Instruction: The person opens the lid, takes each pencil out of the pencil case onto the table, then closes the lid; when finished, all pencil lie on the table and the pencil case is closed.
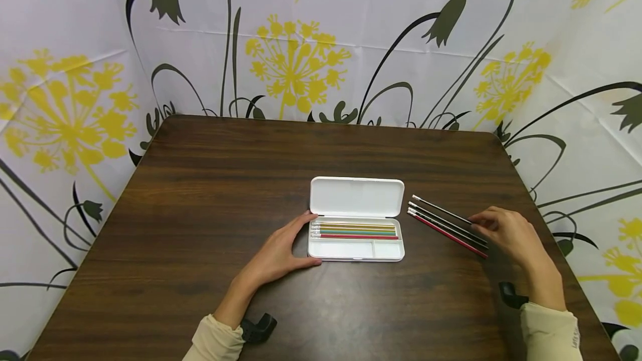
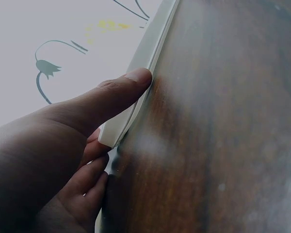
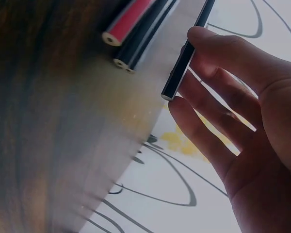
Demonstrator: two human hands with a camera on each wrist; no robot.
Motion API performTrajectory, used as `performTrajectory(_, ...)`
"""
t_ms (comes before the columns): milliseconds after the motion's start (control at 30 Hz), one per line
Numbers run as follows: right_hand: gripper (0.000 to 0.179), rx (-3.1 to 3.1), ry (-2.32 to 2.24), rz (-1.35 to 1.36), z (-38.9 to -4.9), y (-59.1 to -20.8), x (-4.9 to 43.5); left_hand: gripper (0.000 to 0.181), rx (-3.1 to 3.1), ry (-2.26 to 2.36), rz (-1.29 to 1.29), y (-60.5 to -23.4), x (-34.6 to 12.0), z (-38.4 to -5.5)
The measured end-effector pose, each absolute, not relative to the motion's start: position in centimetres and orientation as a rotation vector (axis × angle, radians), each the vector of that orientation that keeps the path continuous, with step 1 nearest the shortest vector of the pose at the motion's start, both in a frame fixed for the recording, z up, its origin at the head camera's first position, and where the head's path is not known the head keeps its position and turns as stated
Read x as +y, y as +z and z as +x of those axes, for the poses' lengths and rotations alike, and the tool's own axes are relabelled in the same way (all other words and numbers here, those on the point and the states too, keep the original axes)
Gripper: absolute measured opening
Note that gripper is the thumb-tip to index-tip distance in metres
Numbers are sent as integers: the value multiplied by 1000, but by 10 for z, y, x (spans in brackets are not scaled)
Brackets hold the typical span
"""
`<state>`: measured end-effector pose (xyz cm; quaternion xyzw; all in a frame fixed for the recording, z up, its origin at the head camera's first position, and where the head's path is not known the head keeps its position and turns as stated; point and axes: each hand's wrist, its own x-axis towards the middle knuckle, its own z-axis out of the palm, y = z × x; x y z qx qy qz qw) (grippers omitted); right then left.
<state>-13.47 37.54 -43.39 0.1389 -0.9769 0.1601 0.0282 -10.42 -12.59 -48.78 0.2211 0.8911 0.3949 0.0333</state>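
An open white pencil case (image 1: 341, 249) lies on the table, its lid (image 1: 357, 196) tipped back. Several pencils (image 1: 356, 230) in gold, green and red fill its rear compartment; the front compartments show bare. My left hand (image 1: 281, 247) grips the case's left end, thumb (image 2: 136, 80) on the front side and fingers toward the back corner. To the right, my right hand (image 1: 509, 233) pinches a black pencil (image 3: 184, 63) near its unsharpened end, between thumb and fingers. Beside it, a red pencil (image 1: 458, 240) and two more black pencils (image 3: 145, 36) lie close together, slanting.
The dark wood table (image 1: 200, 183) spreads out around the case. A white curtain (image 1: 351, 43) with yellow and grey flowers hangs behind and along both sides. Black camera mounts (image 1: 258, 328) sit at both wrists.
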Motion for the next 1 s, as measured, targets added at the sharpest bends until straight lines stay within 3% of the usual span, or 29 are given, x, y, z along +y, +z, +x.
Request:
performTrajectory(633,17,-2989,469,448,-137,-442,374,93,2747,1209,683,-487,-125,-105)
performTrajectory(1000,17,-2830,423,712,-139,-429,308,93,2745,1216,690,-488,-127,-104)
